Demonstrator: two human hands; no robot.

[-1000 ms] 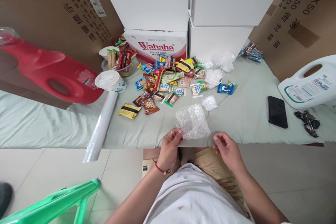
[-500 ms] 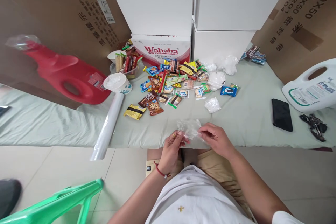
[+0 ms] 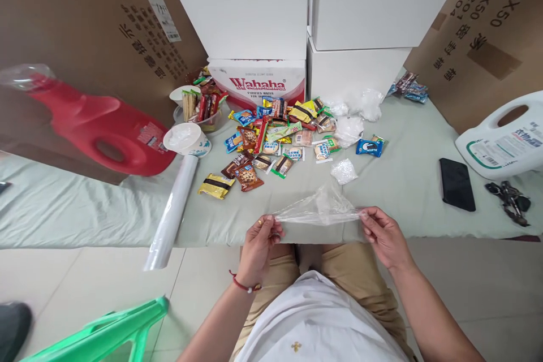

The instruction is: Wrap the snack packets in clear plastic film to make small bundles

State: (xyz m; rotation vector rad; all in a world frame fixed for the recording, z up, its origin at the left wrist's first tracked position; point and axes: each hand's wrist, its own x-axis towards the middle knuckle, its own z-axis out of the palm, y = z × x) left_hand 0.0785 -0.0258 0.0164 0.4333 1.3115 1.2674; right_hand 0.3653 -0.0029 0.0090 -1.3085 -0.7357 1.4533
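Observation:
A clear plastic bag (image 3: 324, 207) is stretched taut between my hands above the table's front edge. Its left corner is pinched in my left hand (image 3: 259, 240), which wears a ring and has a red string bracelet at the wrist. My right hand (image 3: 384, 235) grips the right corner between thumb and fingers. The far side of the bag fans out to a loose peak. Just beyond it lies a crumpled clear plastic piece (image 3: 344, 171). Farther back is a heap of small wrapped snacks (image 3: 275, 136), with a yellow packet (image 3: 216, 186) at its near left.
At left, a plastic roll (image 3: 172, 212) overhangs the table edge beside a paper cup (image 3: 186, 139) and red jug (image 3: 106, 130). A phone (image 3: 457, 184), keys (image 3: 509, 202) and white jug (image 3: 504, 138) lie right. Boxes (image 3: 258, 82) stand behind; a green stool (image 3: 102, 331) is lower left.
My hands have moved apart, left hand leftward and right hand rightward. The bunched plastic bag is now pulled out wide between them.

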